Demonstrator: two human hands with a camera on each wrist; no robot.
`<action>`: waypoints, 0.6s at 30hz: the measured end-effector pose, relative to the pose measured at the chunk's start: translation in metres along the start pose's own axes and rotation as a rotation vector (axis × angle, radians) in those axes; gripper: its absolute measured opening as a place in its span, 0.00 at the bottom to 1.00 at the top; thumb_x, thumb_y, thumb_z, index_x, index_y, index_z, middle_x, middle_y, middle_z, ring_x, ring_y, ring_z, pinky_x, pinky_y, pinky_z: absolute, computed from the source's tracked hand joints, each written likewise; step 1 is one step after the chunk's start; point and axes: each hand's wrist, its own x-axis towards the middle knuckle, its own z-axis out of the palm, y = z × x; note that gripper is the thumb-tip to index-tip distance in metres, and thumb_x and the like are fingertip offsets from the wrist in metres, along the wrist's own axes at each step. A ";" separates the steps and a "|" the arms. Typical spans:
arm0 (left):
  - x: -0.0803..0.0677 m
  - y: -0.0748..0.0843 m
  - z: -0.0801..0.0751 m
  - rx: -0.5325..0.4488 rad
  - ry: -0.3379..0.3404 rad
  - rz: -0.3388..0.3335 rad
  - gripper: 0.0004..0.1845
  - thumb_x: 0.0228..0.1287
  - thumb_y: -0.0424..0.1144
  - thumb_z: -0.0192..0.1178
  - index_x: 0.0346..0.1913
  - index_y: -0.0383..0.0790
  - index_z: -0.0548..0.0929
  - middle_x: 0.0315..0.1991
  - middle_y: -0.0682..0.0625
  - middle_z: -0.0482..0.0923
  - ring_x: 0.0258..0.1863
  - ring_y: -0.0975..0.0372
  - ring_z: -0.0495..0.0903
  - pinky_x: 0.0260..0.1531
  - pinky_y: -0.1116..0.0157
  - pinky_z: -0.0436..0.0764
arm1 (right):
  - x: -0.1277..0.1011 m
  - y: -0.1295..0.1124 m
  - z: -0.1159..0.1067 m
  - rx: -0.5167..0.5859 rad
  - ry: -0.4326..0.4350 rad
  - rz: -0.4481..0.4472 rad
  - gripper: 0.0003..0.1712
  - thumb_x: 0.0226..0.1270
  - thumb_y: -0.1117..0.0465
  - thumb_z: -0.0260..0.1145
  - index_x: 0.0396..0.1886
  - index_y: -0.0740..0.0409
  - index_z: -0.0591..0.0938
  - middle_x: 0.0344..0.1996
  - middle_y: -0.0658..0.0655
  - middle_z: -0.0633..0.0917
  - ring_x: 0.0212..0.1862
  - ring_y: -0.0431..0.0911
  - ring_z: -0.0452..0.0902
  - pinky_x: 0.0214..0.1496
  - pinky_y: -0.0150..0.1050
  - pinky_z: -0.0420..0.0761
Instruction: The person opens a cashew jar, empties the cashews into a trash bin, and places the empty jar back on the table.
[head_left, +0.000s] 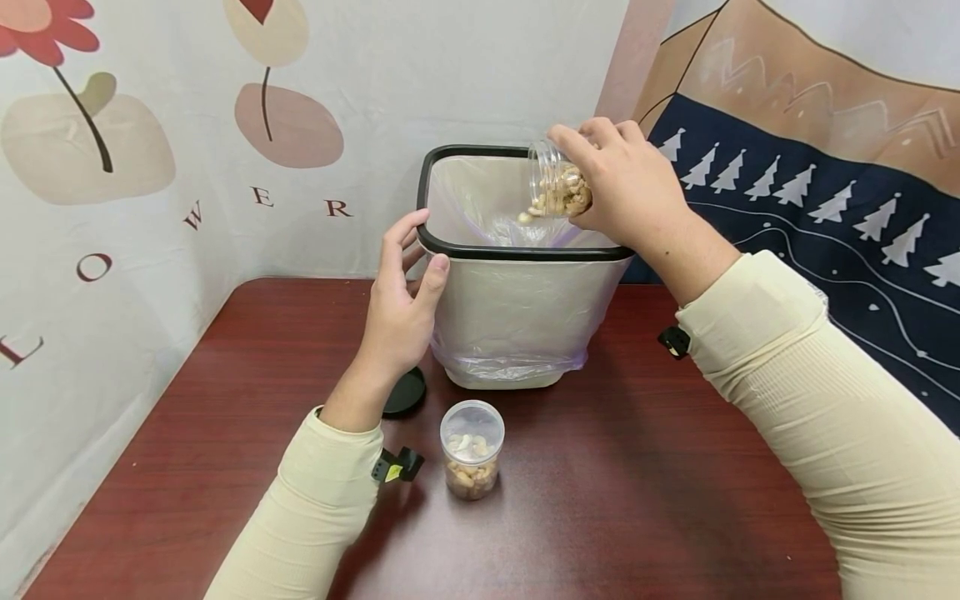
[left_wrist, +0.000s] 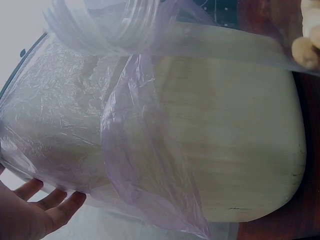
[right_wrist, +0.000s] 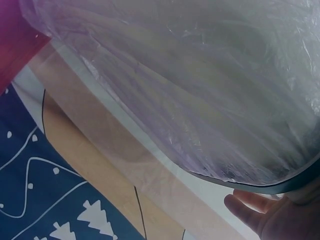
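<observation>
My right hand (head_left: 626,179) grips a clear plastic jar (head_left: 551,154) of cashews (head_left: 570,192), tipped on its side over the bin's mouth. Some nuts lie at the jar's lip, which points left and down. The pale trash bin (head_left: 517,308) has a black rim and a clear liner with a purple band. At the bin's left front corner my left hand (head_left: 401,308) rests, index fingertip at the rim and thumb by the front. In the left wrist view, its fingers (left_wrist: 52,202) lie loosely along the bin's side. The right wrist view shows fingers (right_wrist: 245,210) beyond the rim.
A second clear jar (head_left: 472,450), partly filled with cashews, stands upright on the red-brown table (head_left: 675,492) in front of the bin. A black round lid (head_left: 406,393) lies beside the left wrist. Printed cloth (head_left: 172,242) hangs behind the table.
</observation>
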 end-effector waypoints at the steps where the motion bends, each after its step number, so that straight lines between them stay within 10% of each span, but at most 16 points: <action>1: 0.000 0.000 0.000 0.002 0.000 0.000 0.32 0.72 0.60 0.52 0.73 0.54 0.63 0.72 0.41 0.62 0.69 0.52 0.69 0.61 0.50 0.75 | 0.000 0.000 0.000 -0.001 -0.002 0.001 0.49 0.53 0.60 0.77 0.73 0.48 0.63 0.65 0.67 0.71 0.64 0.68 0.67 0.54 0.69 0.77; 18: -0.001 0.000 0.000 0.010 0.000 -0.007 0.31 0.72 0.60 0.52 0.73 0.55 0.62 0.72 0.42 0.62 0.68 0.53 0.70 0.61 0.50 0.76 | 0.000 0.000 0.000 0.002 0.000 0.000 0.49 0.52 0.60 0.77 0.73 0.48 0.63 0.65 0.67 0.71 0.63 0.67 0.68 0.54 0.69 0.77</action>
